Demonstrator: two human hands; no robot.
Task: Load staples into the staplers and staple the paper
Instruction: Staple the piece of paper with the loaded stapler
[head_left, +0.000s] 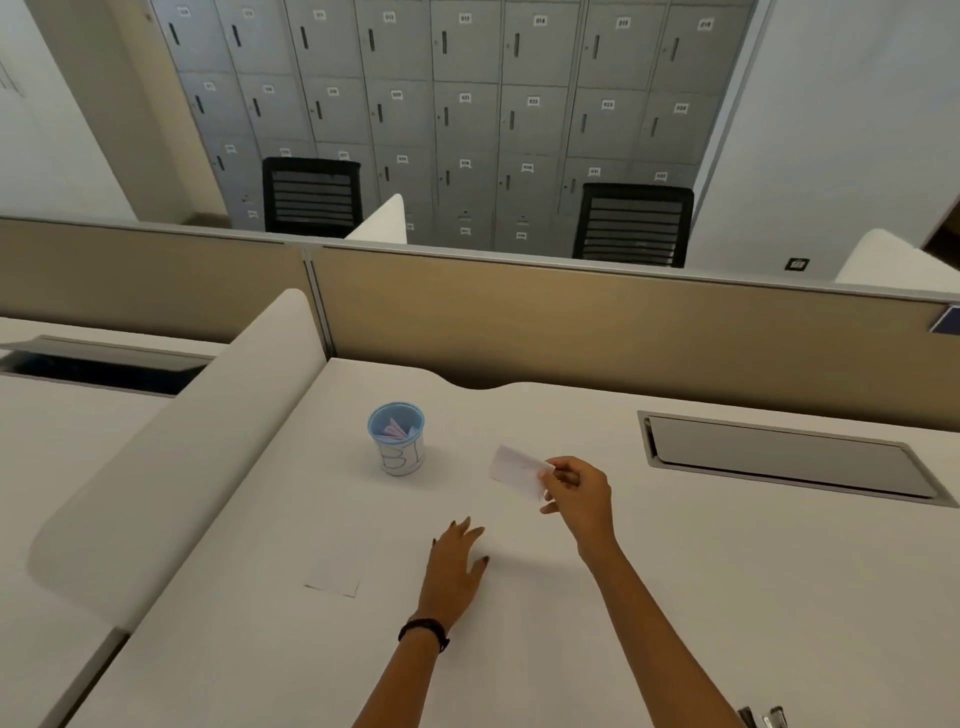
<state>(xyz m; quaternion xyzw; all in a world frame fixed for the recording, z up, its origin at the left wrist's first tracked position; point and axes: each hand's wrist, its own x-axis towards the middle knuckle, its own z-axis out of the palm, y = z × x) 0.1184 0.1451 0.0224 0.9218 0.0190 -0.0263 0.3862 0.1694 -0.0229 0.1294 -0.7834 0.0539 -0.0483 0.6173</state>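
Observation:
My right hand (576, 491) pinches a small white slip of paper (514, 465) and holds it above the white desk (675, 597), to the right of a blue-rimmed cup (397, 439). The cup holds several folded slips. My left hand (457, 564) rests flat on the desk with fingers spread and nothing in it. Another white slip (335, 574) lies flat on the desk, left of that hand. Dark metal parts, possibly staplers (766, 718), peek in at the bottom right edge.
A grey cable hatch (784, 457) is set into the desk at the right. A curved white divider (171, 457) borders the desk on the left, and a beige partition (571, 322) stands behind it. Two black chairs and grey lockers stand beyond.

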